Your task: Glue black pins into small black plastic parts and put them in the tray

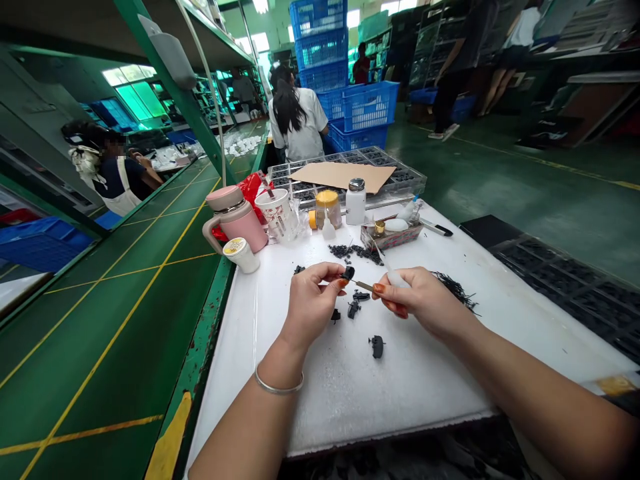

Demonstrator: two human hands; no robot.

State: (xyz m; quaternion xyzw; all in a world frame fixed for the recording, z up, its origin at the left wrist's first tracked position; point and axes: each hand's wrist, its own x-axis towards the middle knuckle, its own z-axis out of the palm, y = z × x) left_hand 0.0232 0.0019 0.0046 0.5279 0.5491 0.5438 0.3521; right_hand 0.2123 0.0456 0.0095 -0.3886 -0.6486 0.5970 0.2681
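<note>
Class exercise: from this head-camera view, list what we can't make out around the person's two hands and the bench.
Head view:
- Black plastic part in the left hand: fingers hide its underside.
- Thin metal tool in the right hand: fingers hide its grip; the tip is too small to make out.
- Yellow-lidded jar: contents unclear.
- Black tray: cut off by the right edge.
- Cardboard sheet: hides the middle of the tray beneath.

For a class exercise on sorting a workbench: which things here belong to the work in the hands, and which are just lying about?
In the work: left hand pinching a small black plastic part; right hand holding a small blade; loose black parts; black plastic trimmings.

Just lying about: pink insulated mug; white patterned cup; white bottle with a metal cap; blue crates.
</note>
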